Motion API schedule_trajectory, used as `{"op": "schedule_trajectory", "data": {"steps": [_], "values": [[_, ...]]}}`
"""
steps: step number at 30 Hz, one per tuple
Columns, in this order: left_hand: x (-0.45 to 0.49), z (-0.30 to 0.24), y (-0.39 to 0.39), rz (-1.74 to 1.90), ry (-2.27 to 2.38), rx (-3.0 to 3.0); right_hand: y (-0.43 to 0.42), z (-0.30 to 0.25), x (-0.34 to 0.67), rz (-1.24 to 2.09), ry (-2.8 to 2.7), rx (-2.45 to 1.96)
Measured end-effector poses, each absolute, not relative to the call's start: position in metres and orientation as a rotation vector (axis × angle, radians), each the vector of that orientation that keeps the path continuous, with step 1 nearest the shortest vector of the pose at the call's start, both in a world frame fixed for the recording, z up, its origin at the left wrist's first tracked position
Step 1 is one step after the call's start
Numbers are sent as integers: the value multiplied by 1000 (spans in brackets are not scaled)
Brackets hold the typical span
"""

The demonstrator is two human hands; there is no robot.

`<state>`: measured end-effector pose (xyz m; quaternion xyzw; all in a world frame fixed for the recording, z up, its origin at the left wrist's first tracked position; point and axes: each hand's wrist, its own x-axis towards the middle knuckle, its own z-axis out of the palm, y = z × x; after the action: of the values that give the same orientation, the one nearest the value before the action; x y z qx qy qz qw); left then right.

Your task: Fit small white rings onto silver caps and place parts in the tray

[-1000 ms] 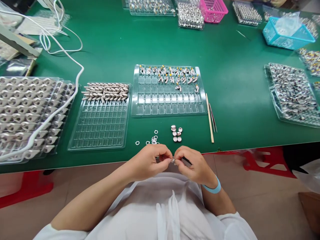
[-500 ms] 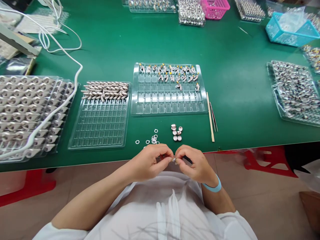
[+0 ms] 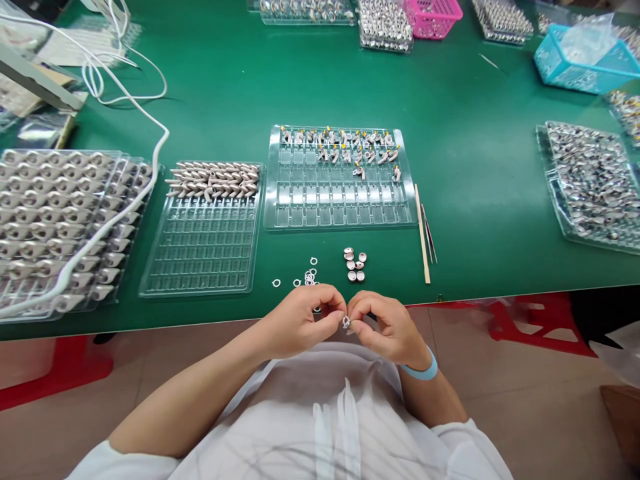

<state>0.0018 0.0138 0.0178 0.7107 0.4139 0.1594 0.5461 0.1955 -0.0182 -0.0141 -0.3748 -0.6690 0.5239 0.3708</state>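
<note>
Just off the table's front edge, my left hand (image 3: 313, 322) and my right hand (image 3: 387, 328) meet fingertip to fingertip. Pinched between them is a small silvery metal part (image 3: 346, 322) with a ring-like outline; the fingers cover some of it. Behind my left hand lie several flat white rings (image 3: 309, 276), loose on the green table. Several small round metal caps (image 3: 351, 265) sit in a cluster beyond my hands. Further back, a clear tray (image 3: 340, 193) carries curved metal pieces with yellow tips in its upper rows.
Left of it stands a clear tray (image 3: 197, 257) with pointed metal parts, then stacked trays of larger parts (image 3: 45, 220) crossed by a white cable (image 3: 115, 217). A wooden stick (image 3: 423, 233) and tweezers (image 3: 429, 233) lie right. Blue basket (image 3: 575, 70) and pink basket (image 3: 434, 20) stand farther back.
The small metal part has turned between my fingertips and shows more of its ring shape. My right hand has shifted slightly left. The trays and loose parts stay as they were.
</note>
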Motion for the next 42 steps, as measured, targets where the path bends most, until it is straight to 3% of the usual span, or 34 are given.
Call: {"op": "schedule_trajectory", "data": {"steps": [7, 11, 17, 21, 30, 37, 42], "values": [[-14, -3, 33, 608, 1467, 2136, -15, -15, 201, 1233, -1623, -1117], [-20, -15, 47, 562, 1641, 2357, -14, -18, 207, 1160, -1536, -1202], [0, -12, 45, 696, 1375, 2344, -15, -25, 211, 1175, -1447, -1229], [18, -14, 37, 585, 1181, 2328, -15, -28, 213, 1188, -1417, -1221], [30, -23, 39, 455, 1252, 2348, -16, -30, 213, 1189, -1426, -1221], [21, -23, 35, 772, 1128, 2256, -17, -26, 212, 1094, -1445, -1209], [18, -9, 25, 738, 1073, 2109, -18, -17, 208, 910, -1730, -1087]]}}
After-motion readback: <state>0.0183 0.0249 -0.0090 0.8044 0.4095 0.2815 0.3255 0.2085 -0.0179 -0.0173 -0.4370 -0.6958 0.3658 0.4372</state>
